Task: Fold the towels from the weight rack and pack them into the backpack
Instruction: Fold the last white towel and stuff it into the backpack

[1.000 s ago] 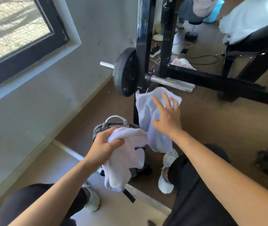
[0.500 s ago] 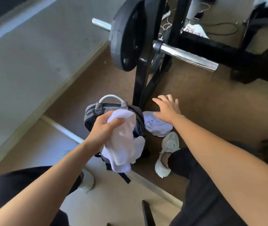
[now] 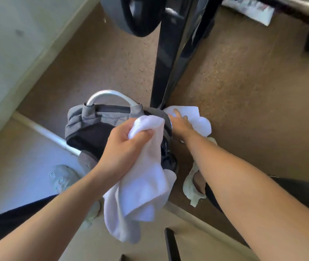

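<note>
While gripping one towel [image 3: 144, 185] bunched in the curled left hand [image 3: 123, 147] over the backpack [image 3: 86, 125] — likely to keep it off the floor [image 3: 244, 91] — reaches the right hand [image 3: 180, 127] down onto a second towel [image 3: 199, 119] lying beside the rack post [image 3: 165, 72]; cannot tell whether pinching or merely touching.

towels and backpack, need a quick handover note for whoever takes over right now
Left hand grips a towel, bunched and hanging over the backpack, which looks open.
Right hand lies with straight fingers on the second towel, which sits crumpled on the floor by the rack post, beside the backpack.
Done: both towels are off the rack.
Left: fold each towel, then pack both.
</note>
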Action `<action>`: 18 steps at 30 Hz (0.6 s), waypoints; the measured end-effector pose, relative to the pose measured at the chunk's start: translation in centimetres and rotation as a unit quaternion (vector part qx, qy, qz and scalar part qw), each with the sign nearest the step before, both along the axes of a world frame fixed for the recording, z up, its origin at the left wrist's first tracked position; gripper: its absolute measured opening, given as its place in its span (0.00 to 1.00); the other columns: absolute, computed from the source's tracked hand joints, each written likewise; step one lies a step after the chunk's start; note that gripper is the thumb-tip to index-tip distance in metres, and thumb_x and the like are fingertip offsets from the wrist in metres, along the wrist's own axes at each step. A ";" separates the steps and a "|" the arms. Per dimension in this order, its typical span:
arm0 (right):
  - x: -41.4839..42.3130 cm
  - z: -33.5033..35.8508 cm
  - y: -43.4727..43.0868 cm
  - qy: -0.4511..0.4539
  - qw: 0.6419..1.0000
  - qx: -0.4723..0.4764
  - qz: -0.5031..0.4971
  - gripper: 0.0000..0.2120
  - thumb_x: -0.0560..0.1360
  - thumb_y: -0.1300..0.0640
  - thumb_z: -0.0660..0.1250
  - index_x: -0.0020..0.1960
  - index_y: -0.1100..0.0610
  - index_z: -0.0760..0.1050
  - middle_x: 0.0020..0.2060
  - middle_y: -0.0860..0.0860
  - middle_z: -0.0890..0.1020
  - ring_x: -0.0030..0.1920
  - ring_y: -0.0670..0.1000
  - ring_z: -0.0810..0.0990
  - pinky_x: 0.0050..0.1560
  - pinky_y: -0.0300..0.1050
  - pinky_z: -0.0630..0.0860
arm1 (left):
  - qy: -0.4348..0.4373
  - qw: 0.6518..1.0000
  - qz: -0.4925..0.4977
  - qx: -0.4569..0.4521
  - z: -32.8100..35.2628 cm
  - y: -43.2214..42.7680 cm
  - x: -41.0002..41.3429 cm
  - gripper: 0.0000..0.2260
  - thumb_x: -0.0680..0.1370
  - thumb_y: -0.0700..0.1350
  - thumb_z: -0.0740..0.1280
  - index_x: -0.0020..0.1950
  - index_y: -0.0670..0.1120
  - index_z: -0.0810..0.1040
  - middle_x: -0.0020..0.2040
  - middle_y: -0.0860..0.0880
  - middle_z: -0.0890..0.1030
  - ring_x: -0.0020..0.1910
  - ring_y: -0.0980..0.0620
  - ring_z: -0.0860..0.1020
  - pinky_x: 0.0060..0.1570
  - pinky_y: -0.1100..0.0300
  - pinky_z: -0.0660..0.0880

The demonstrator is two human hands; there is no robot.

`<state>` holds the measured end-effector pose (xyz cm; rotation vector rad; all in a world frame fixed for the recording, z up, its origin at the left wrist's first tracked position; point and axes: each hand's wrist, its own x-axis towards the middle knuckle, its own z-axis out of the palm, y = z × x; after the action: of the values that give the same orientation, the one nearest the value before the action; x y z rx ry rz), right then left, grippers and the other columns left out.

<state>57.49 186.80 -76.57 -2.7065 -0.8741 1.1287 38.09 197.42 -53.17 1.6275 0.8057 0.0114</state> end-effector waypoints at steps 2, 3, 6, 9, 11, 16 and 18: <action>-0.1 -2.0 0.3 0.044 0.998 0.003 -0.034 0.32 0.81 0.45 0.63 0.80 0.40 0.52 0.82 0.51 0.42 0.77 0.71 0.53 0.72 0.65 0.60 | 0.009 1.000 0.002 -0.006 -0.8 -0.1 0.3 0.08 0.81 0.40 0.68 0.49 0.52 0.84 0.40 0.59 0.84 0.41 0.62 0.80 0.40 0.69 0.75; -0.2 -2.8 0.3 0.058 0.997 -0.005 -0.054 0.33 0.81 0.44 0.62 0.81 0.40 0.50 0.82 0.51 0.42 0.78 0.69 0.51 0.74 0.65 0.57 | 0.007 1.000 0.002 -0.008 -1.1 -0.1 0.5 0.08 0.81 0.41 0.68 0.49 0.52 0.85 0.41 0.58 0.84 0.41 0.62 0.80 0.41 0.68 0.75; -0.6 -5.2 0.0 0.036 0.996 -0.010 -0.080 0.33 0.79 0.35 0.59 0.80 0.42 0.53 0.80 0.54 0.57 0.77 0.64 0.59 0.74 0.67 0.58 | 0.004 1.000 0.014 -0.014 -1.7 -0.1 1.2 0.08 0.81 0.41 0.68 0.51 0.53 0.85 0.42 0.58 0.85 0.42 0.62 0.81 0.41 0.69 0.75; -0.3 -7.0 -0.2 0.016 0.998 0.001 -0.058 0.27 0.78 0.33 0.56 0.72 0.43 0.68 0.67 0.55 0.76 0.66 0.61 0.75 0.67 0.61 0.70 | -0.003 1.000 0.021 -0.011 -1.9 0.0 1.5 0.07 0.81 0.41 0.69 0.51 0.52 0.85 0.41 0.59 0.84 0.41 0.63 0.80 0.40 0.70 0.74; -0.1 -5.1 0.1 -0.013 0.999 0.001 -0.050 0.17 0.80 0.51 0.62 0.66 0.56 0.76 0.61 0.60 0.80 0.60 0.63 0.79 0.60 0.54 0.75 | -0.001 1.000 0.021 -0.008 -1.9 0.1 1.5 0.07 0.81 0.41 0.69 0.50 0.52 0.85 0.40 0.59 0.84 0.39 0.64 0.79 0.39 0.70 0.73; 0.4 -0.3 -0.5 -0.110 0.982 0.057 -0.142 0.11 0.79 0.67 0.61 0.58 0.62 0.79 0.54 0.60 0.83 0.56 0.61 0.81 0.54 0.49 0.75 | 0.009 1.000 0.019 -0.008 -1.4 0.2 1.5 0.06 0.81 0.43 0.69 0.53 0.50 0.85 0.43 0.54 0.85 0.42 0.60 0.81 0.38 0.67 0.76; 0.2 2.4 -0.8 -0.111 0.971 0.084 -0.193 0.11 0.79 0.66 0.62 0.59 0.62 0.78 0.55 0.60 0.82 0.58 0.61 0.80 0.53 0.47 0.73 | 0.010 1.000 0.019 -0.008 -1.2 0.3 1.3 0.05 0.81 0.44 0.69 0.54 0.50 0.85 0.46 0.50 0.86 0.44 0.58 0.82 0.41 0.63 0.79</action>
<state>57.74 186.00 -74.21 -2.7266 -0.4070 0.6536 39.42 197.68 -54.41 1.5994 0.8506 0.0160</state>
